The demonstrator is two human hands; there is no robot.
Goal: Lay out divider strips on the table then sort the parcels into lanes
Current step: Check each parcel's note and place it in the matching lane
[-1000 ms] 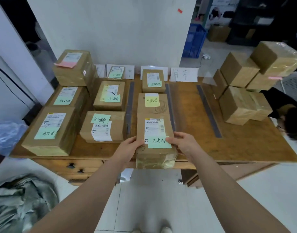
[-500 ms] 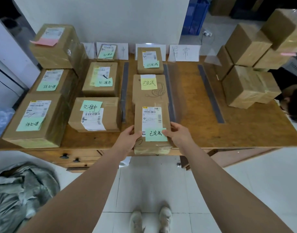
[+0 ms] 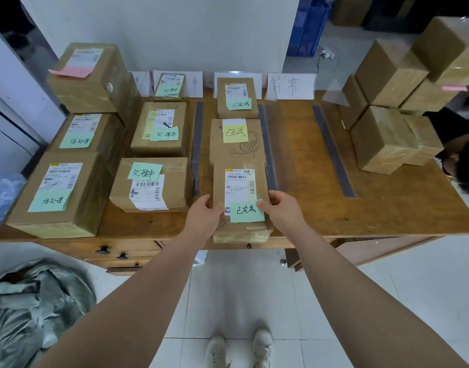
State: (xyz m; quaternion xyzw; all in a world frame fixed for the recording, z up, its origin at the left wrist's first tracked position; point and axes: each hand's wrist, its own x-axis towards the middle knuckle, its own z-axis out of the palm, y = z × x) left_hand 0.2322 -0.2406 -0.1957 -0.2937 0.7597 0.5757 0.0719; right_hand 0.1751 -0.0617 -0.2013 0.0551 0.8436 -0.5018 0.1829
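A brown parcel with a white label and a green note (image 3: 241, 197) lies at the front of the third lane on the wooden table (image 3: 382, 213). My left hand (image 3: 204, 216) grips its left side and my right hand (image 3: 283, 211) its right side. It rests partly on a longer parcel with a yellow note (image 3: 236, 139), behind which sits another parcel (image 3: 237, 98). Grey divider strips (image 3: 197, 144) (image 3: 266, 144) (image 3: 331, 152) run front to back between lanes. Two lanes of green-noted parcels (image 3: 151, 181) (image 3: 55, 192) fill the left.
A stack of plain taped boxes (image 3: 395, 107) stands at the table's right end, next to a person's dark head (image 3: 467, 166). White lane signs (image 3: 291, 86) lean on the back wall. A grey bag heap (image 3: 28, 309) lies on the floor at left. My shoes (image 3: 238, 349) show below.
The held parcel has slid a little further onto the table, away from its front edge, with both hands staying on its sides. The camera has tilted down.
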